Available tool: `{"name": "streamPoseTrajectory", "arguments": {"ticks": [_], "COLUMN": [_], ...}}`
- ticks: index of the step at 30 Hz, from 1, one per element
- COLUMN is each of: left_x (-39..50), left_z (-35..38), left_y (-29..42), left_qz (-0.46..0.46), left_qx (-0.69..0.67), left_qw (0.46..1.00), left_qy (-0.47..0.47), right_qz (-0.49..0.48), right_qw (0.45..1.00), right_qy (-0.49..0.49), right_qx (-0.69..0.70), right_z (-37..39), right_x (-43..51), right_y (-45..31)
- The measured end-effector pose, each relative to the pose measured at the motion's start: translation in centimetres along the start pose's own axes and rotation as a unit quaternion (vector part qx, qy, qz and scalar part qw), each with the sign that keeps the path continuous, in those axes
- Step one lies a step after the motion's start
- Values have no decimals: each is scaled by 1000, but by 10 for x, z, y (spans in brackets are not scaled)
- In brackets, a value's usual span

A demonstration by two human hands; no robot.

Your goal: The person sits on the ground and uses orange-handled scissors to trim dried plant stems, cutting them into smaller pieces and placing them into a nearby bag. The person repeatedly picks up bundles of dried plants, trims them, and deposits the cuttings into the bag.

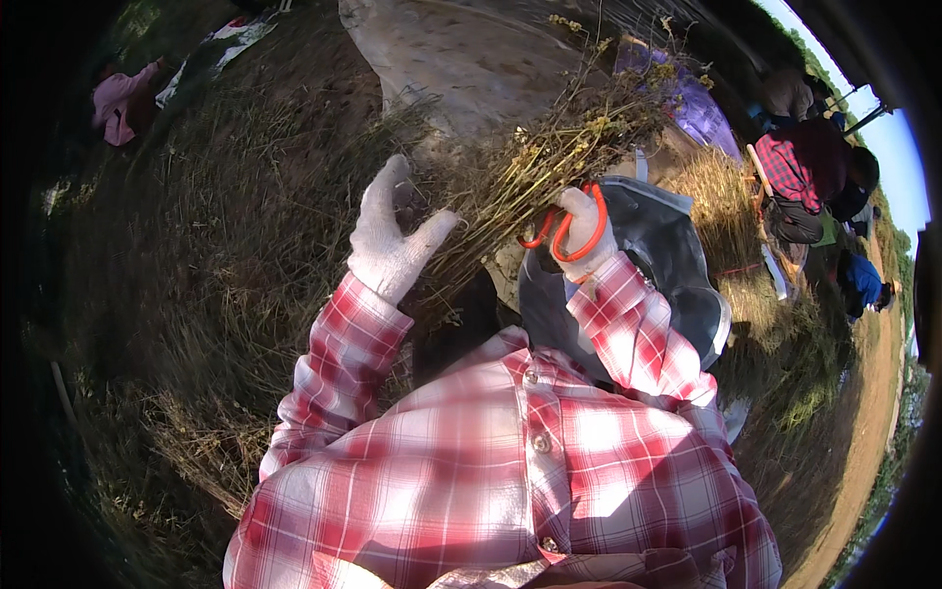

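My left hand [397, 243], in a white knit glove, is empty, with thumb and fingers spread beside a bundle of dry plant stems [544, 173]. The stems slant up to the right and end in yellowish heads. My right hand [586, 228], gloved too, is closed around orange looped handles, seemingly of scissors [602, 213], at the right side of the bundle. Their blades cannot be made out. A dark grey pliable container or sheet [662, 243] lies beneath and beyond my right forearm.
Cut dry stalks [221, 243] cover the ground to the left. A translucent plastic sheet [456, 59] spreads ahead, with a purple sack [695, 107] to its right. Straw-coloured stalks [721, 195] stand past the grey container. Several people are at the right; another person [121, 103] is far left.
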State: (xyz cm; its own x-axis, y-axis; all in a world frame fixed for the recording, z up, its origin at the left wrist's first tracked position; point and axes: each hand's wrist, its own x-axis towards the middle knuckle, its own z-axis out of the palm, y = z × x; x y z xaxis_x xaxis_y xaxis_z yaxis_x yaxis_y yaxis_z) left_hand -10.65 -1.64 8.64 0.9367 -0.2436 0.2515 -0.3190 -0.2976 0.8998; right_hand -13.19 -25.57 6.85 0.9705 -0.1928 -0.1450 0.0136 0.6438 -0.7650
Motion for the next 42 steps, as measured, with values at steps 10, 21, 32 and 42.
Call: {"name": "streamPoseTrajectory", "arguments": {"ticks": [10,21,32,42], "left_x": [8,-2,7,7], "left_z": [18,25,9,15], "left_y": [0,7,-15,-32], "left_qz": [-218,-135,-149,-53], "left_qx": [-267,-306,-215,-64], "left_qw": [856,892,948,986], "left_qy": [-385,-304,-179,-143], "right_qz": [-29,23,80,-176], "right_qw": [987,969,983,976], "right_qy": [-45,-233,39,-116], "right_qx": [154,82,-164,-60], "right_z": [-48,-67,-32,25], "right_x": [59,88,14,-18], "right_y": [31,46,-25,-53]}}
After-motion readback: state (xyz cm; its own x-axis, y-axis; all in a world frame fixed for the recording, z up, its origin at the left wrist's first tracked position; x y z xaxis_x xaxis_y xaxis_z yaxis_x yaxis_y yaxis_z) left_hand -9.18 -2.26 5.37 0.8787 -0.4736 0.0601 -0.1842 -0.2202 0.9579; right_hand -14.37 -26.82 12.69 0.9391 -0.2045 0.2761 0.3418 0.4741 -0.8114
